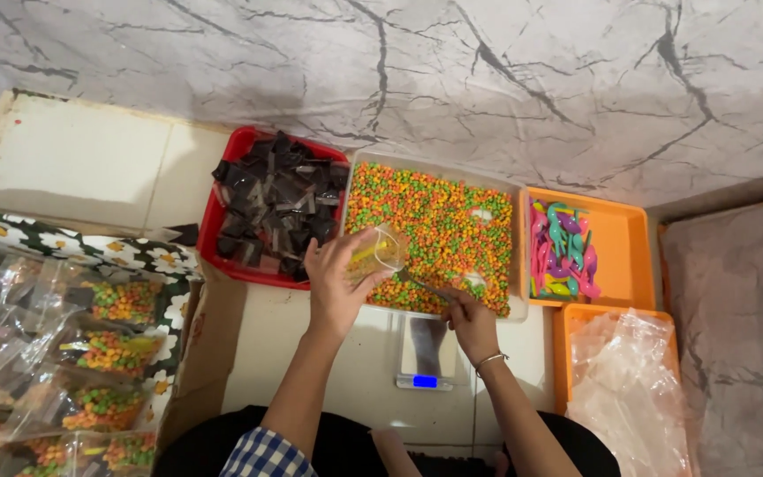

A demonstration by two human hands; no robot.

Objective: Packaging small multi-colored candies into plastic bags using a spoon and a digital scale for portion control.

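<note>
Kneeling over a small scale point(425, 353) on the floor, I grip a spoon point(424, 284) in my right hand point(472, 323) and pinch a clear bag point(380, 252) with my left hand point(337, 281), both over the tray of candy point(430, 221). Beyond lie a red tray of dark wrappers point(275, 205) and an orange tray of toys point(620, 247).

Around my work area
I see a red tray point(222, 231) of dark wrappers, an orange tray point(629, 256) of plastic toys, filled bags point(108, 353) at left.
</note>
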